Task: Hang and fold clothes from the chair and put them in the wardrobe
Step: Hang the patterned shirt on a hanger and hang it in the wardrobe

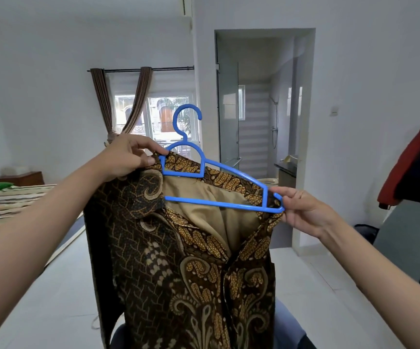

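Shirt: brown-and-gold batik shirt with plain tan lining (178, 260) hangs in front of the person, front placket part open, collar spread at the top.
Left hand: left hand (128, 157) pinches the shirt's left shoulder and collar edge against the near end of the hanger; closed on cloth.
Right hand: right hand (302, 210) grips the far tip of the blue plastic hanger (219, 185), with shirt fabric bunched just under the fingers.
Hanger position: tilted, left end inside the collar, right end poking out past the shoulder seam; hook up and free.
Risk: right shoulder looks not yet seated; if the right hand lets go now, the shirt would likely slide off that end. Open placket could let the collar slip through.
Chair side: red and dark garments (415, 167) heaped at right edge, well apart, still to do.
Far: curtained window (153, 114) and bathroom doorway (261, 122) beyond; no wardrobe in view.
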Action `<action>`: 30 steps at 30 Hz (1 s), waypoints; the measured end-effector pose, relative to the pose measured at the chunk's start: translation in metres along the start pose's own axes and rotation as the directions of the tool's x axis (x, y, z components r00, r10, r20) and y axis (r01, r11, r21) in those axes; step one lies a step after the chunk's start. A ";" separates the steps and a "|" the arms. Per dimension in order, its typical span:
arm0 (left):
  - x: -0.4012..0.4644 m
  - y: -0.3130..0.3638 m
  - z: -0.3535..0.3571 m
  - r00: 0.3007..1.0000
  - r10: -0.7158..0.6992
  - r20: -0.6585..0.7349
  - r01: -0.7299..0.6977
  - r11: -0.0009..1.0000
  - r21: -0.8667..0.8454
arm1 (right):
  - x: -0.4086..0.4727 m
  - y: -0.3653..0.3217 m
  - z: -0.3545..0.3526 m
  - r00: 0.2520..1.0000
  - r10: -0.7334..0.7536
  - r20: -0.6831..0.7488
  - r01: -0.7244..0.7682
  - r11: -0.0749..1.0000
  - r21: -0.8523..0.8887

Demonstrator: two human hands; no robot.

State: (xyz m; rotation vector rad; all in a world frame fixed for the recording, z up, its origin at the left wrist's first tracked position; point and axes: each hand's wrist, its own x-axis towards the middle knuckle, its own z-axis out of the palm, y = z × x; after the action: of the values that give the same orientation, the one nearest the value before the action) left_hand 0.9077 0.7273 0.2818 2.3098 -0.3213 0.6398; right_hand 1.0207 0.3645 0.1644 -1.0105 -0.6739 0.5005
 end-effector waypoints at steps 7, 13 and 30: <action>-0.004 0.013 0.002 0.986 0.035 0.164 -0.018 0.995 -0.101 | -0.009 -0.018 0.002 0.982 -0.027 -0.187 -0.039 0.938 -0.345; -0.009 0.016 0.026 0.991 0.030 0.134 -0.009 0.988 -0.155 | -0.009 -0.008 0.006 0.889 -0.312 -0.335 -0.082 0.611 -0.787; -0.013 0.033 0.096 0.964 0.003 -0.266 0.068 0.964 0.256 | -0.006 0.057 0.056 0.670 -0.719 -0.188 0.187 0.409 -0.893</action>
State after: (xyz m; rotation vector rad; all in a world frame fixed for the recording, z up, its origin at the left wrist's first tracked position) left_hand 0.9176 0.6374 0.2338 2.4325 -0.0741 1.0147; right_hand 0.9725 0.4193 0.1321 -1.6771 -0.6154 -0.7618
